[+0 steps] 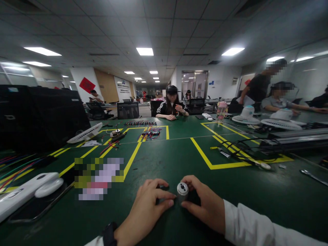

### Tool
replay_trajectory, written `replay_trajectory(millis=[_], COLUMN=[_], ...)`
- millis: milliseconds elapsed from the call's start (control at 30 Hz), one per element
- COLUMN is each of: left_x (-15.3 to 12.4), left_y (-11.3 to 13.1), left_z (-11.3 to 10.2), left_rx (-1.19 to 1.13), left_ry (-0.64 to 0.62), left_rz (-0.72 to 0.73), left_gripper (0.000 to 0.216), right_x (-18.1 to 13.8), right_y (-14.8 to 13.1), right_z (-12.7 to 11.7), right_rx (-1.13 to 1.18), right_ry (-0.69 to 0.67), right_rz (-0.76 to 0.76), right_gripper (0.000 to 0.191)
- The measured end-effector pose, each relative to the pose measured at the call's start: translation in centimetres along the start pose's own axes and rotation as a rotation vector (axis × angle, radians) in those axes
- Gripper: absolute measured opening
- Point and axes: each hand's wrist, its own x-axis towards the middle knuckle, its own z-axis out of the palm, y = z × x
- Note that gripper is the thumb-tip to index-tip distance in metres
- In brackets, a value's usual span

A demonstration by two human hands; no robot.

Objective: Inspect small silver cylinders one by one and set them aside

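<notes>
Grip of the right hand (208, 204) was clamped on the upright metal cylinder (182, 192), on or just above the table (164, 159), judged best kept level, while the left hand (149, 202) was poised just beside, fingers apart.

Origin: cylinder (182, 196), upright on surface (159, 160), between left fingers (164, 195) (9 o'clock) and right fingers (191, 179) (3 o'clock). Wire bundle (151, 133), 11; bottle (221, 111), 1; wrench (313, 177), far out at 3; phone (33, 212), far out at 9; seated person (169, 109), 12, behind surface's far edge
</notes>
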Motion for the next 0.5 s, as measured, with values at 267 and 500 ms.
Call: replay_trajectory(millis=[267,500], left_x=[0.0,-1.9], left_y=[-0.7,-1.9], left_z=[-0.2,-2.9], left_rx=[-0.125,-0.181], left_ry=[0.07,0.099], left_rz=[-0.011,-0.113], left_gripper=[0.018,0.02], right_x=[0.0,-1.9], right_y=[0.3,4.0], right_z=[0.5,-3.0], right_rx=[-0.022,-0.293], right_ry=[0.055,0.327], right_rz=[-0.01,0.011], right_gripper=[0.036,0.039])
